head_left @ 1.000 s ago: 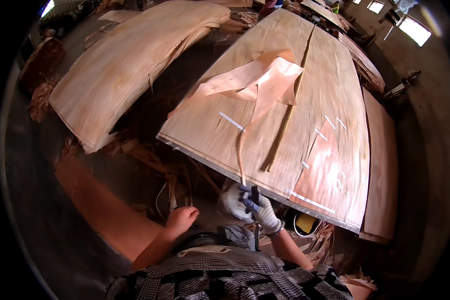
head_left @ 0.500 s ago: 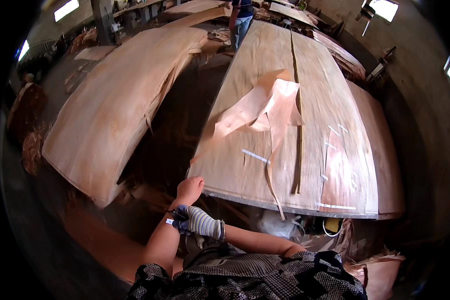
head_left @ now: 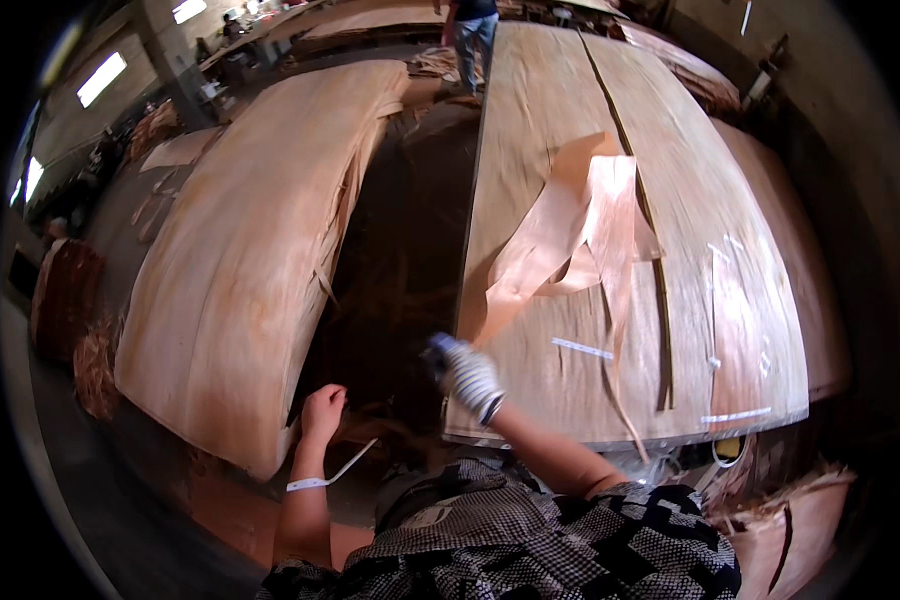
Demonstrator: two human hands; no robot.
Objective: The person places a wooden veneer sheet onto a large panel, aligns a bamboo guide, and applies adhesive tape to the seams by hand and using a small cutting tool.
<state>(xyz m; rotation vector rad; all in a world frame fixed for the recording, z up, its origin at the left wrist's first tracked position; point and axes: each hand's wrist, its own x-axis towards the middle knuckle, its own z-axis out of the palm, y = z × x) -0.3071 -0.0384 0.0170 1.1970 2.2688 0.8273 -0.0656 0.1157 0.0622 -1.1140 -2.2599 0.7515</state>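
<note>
My bare left hand (head_left: pixel 322 412) is curled into a loose fist near the close end of the left veneer stack (head_left: pixel 240 250); nothing shows in it. A white tape strip (head_left: pixel 315 483) lies across my left forearm, with its loose end sticking out to the right. My right hand (head_left: pixel 470 380), in a striped glove with dark fingers, is by the near left edge of the right veneer stack (head_left: pixel 530 400). Motion smears its fingers, and a dark patch there cannot be made out. A torn pinkish veneer piece (head_left: pixel 570 235) lies crumpled on that stack.
Short white tape pieces (head_left: pixel 582 348) stick to the right stack, some around a pinkish patch (head_left: pixel 737 330). A long dark split (head_left: pixel 660 300) runs along it. Between the stacks is a dark gap (head_left: pixel 395 260). A person (head_left: pixel 475 45) stands at the far end. Veneer scraps (head_left: pixel 785 525) lie at lower right.
My right hand has left my left forearm and moved up and right. A tape strip with a loose end now shows on that forearm. My left hand sits lower and further left.
</note>
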